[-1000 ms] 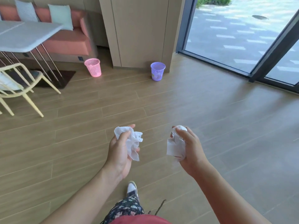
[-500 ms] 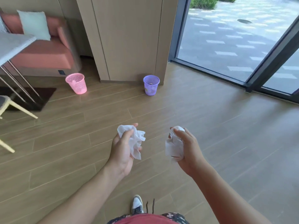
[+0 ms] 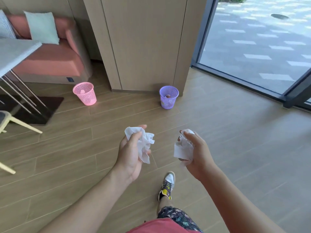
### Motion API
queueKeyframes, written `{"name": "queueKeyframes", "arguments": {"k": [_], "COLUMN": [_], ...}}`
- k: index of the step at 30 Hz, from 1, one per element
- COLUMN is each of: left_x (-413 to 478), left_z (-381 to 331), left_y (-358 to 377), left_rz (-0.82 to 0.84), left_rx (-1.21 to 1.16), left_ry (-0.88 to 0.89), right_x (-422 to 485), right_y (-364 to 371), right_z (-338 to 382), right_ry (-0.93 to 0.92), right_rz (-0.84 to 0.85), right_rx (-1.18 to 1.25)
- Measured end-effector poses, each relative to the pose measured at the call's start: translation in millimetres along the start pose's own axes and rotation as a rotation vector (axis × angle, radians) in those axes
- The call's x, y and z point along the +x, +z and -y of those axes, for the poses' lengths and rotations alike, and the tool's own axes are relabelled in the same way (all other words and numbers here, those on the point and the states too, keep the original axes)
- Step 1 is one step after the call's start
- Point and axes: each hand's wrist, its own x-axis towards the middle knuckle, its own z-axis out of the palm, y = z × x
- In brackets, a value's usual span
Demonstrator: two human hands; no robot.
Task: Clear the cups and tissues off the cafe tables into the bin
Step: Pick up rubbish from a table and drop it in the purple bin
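My left hand point(image 3: 130, 155) is shut on a crumpled white tissue point(image 3: 144, 143), held at waist height over the wooden floor. My right hand point(image 3: 197, 153) grips a second crumpled white tissue point(image 3: 182, 147). Ahead on the floor stand two mesh bins: a purple bin point(image 3: 168, 97) against the foot of a wooden cabinet, almost straight ahead of my hands, and a pink bin point(image 3: 85, 93) further left. Each bin has something small lying inside it.
A grey cafe table point(image 3: 15, 52) with thin metal legs stands at the left, with a pale chair leg point(image 3: 25, 126) below it. Behind is a pink sofa point(image 3: 50, 63) with cushions. A wooden cabinet point(image 3: 144, 42) rises ahead. Glass doors point(image 3: 252, 47) fill the right.
I have walked forward: both bins are nearer and larger in view, and the table and chair have slid off to the left. Both hands still hold their tissues the same way.
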Motion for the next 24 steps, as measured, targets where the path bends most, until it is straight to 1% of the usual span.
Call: {"name": "queueKeyframes", "arguments": {"k": [6, 9, 13, 16, 24], "left_x": [126, 185, 249, 294, 435], "left_z": [-23, -39, -53, -63, -82], "left_y": [62, 97, 136, 162, 210], "left_rz": [-0.039, -0.040, -0.041, -0.008, 0.018], "left_rx": [0.031, 0.036, 0.013, 0.004, -0.006], "left_ry": [-0.018, -0.030, -0.042, -0.056, -0.087], "right_x": [135, 191, 249, 289, 412], "right_y": [5, 5, -1, -8, -12], "right_z": [70, 112, 157, 185, 243], "right_ry": [0.057, 0.052, 0.050, 0.026, 0.029], "right_rz": [0.047, 0.054, 0.024, 0.004, -0.057], "right_rx": [0.000, -0.026, -0.005, -0.004, 0.005]}}
